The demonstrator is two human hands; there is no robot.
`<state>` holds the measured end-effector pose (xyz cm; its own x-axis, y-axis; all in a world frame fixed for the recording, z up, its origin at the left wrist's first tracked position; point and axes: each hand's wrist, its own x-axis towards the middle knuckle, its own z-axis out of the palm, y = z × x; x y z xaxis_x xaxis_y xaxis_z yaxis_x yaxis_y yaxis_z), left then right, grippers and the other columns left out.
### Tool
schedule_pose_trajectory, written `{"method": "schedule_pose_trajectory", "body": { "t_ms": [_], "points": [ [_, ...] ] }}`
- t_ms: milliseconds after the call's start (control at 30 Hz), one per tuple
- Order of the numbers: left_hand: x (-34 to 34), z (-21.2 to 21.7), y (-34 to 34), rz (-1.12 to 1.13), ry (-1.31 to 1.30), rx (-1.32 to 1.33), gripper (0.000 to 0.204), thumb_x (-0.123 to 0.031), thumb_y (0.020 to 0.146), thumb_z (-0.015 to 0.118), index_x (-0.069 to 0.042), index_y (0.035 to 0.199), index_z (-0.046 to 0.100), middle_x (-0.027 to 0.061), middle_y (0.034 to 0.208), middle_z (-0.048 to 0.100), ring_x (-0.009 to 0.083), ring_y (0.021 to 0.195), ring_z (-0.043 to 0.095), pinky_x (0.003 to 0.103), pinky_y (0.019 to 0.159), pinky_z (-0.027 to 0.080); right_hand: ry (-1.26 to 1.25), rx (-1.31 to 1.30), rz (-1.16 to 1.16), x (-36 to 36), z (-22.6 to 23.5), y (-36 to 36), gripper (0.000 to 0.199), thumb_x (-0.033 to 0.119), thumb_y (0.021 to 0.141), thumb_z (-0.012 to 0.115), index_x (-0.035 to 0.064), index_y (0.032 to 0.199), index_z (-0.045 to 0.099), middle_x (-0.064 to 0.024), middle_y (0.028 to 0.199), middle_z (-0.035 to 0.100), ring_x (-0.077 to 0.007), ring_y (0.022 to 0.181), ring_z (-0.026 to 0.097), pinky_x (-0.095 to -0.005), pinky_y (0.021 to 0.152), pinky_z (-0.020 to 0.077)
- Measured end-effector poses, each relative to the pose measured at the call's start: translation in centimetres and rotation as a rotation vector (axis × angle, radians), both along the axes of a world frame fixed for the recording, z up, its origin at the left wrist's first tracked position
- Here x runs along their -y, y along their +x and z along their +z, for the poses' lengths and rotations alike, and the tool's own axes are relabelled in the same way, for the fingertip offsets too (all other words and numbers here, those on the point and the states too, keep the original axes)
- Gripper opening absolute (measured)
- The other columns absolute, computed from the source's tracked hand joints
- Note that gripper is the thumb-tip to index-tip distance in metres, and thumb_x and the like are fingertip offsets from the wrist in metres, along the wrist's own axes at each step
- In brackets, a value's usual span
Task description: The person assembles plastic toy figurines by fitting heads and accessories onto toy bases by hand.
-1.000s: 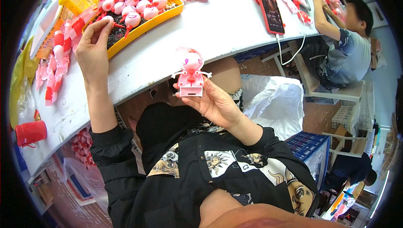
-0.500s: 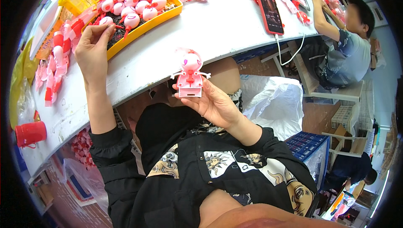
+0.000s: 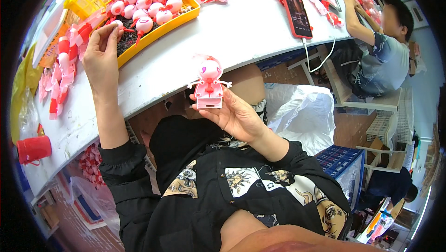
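Observation:
My right hand (image 3: pixel 239 117) holds a pink toy figure (image 3: pixel 210 87) upright over my lap, thumb on one side and fingers behind. The figure has a round head with purple markings, white arms, red inner parts and an open box-shaped base. At the left, my left hand (image 3: pixel 102 50) is closed in a pinch at the near left part of a yellow tray (image 3: pixel 162 32). Beside its fingertips are a pink ball head, a red stem and small dark pieces (image 3: pixel 126 42); what the fingers pinch, if anything, is hidden. Several pink ball heads (image 3: pixel 144 2) fill the tray.
A red-cased phone (image 3: pixel 297 13) with a white cable lies on the white table (image 3: pixel 223 33). Pink and red parts (image 3: pixel 60 82) are heaped at left, near a red cup (image 3: pixel 34 150). A white plastic bag (image 3: pixel 302 112) and blue crate (image 3: pixel 341 163) stand right. A person (image 3: pixel 381 52) works at far right.
My left hand's fingertips have drawn slightly left in the tray, away from the red stem. The right hand still holds the figure, almost unmoved.

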<state>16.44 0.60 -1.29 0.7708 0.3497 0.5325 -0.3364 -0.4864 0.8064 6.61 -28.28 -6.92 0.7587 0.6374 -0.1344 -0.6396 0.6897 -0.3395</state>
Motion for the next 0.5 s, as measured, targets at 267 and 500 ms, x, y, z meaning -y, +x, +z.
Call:
{"method": "schedule_pose_trajectory", "body": {
  "t_ms": [267,500],
  "points": [
    [0.07,0.43,-0.34,0.1,0.155,0.016,0.017,-0.008,0.089,0.066,-0.001,0.104,0.069,0.0076,0.093,0.071,0.0093,0.083,0.066,0.022,0.076,0.052,-0.01,0.015,-0.01,0.0,-0.42,-0.05,0.052,0.029,0.101,0.042,0.0029,0.143,0.028,-0.0284,0.141,0.038,-0.0393,0.127,0.045,-0.0421,0.104,0.0453],
    [0.39,0.13,-0.15,0.073,0.05,0.02,0.016,-0.007,0.088,0.067,-0.002,0.103,0.07,0.005,0.092,0.071,0.0084,0.084,0.065,0.022,0.077,0.052,-0.003,0.014,-0.009,-0.01,-0.37,-0.02,0.052,0.029,0.1,0.043,0.0032,0.143,0.028,-0.0284,0.141,0.038,-0.0394,0.127,0.045,-0.0423,0.104,0.0452]
  ]
}}
